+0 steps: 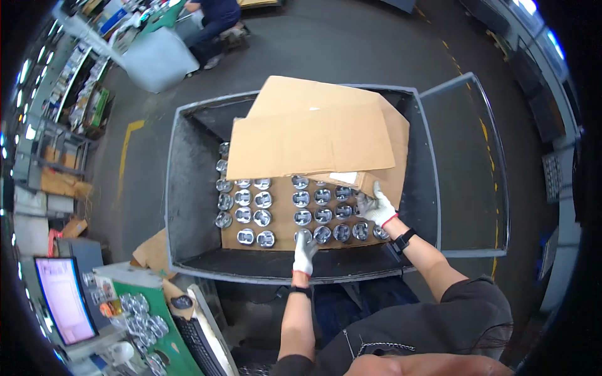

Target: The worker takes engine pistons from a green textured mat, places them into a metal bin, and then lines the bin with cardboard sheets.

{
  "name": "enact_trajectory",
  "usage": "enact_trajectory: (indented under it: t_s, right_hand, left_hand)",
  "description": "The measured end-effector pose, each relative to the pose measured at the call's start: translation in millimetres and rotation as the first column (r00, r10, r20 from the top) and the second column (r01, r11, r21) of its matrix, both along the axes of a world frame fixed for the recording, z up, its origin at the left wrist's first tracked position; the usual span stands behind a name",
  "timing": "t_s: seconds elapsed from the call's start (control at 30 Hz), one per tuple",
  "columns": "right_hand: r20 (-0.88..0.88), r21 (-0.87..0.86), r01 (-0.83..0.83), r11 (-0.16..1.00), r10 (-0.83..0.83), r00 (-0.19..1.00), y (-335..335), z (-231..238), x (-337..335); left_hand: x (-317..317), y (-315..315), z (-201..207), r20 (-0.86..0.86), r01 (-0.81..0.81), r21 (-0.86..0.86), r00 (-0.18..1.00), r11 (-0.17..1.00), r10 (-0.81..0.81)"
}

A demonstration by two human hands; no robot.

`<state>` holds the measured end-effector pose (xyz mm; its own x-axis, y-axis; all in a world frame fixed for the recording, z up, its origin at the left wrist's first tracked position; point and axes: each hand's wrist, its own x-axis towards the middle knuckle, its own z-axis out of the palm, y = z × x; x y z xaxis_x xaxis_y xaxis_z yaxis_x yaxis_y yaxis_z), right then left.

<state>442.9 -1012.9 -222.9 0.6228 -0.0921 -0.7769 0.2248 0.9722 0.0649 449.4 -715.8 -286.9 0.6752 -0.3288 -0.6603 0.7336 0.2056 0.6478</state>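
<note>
Both my hands wear white gloves and reach into a dark metal bin (200, 103). Rows of silver pistons (263, 217) stand in it on a brown cardboard sheet (281, 239). My left hand (303, 253) is at the front row, its fingers closed about a piston that they partly cover. Farther right, my right hand (378, 208) has its thumb and fingers spread, by the pistons and the edge of the loose cardboard. Whether its fingertips touch a piston is hidden. Large loose cardboard sheets (310, 141) cover the far rows.
A grey metal frame (505, 188) juts out from the bin's right side. At lower left are a monitor (64, 299), a keyboard (195, 343) and a green bench top (179, 354) with more pistons. Another person (216, 25) sits at the far left, beside a pale panel (160, 59).
</note>
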Motion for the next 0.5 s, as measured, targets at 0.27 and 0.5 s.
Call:
enact_trajectory:
  t_s: [0.27, 0.5]
  right_hand:
    - [-0.023, -0.11, -0.108, 0.988, 0.106, 0.994, 25, 23, -39]
    - [0.015, -0.111, -0.219, 0.969, 0.222, 0.975, 27, 82, -112]
  left_hand:
    - [137, -85, 71, -0.116, -0.268, -0.728, 0.955, 0.631, 0.272]
    - [76, -59, 91, -0.389, -0.419, -0.615, 0.898, 0.668, 0.205]
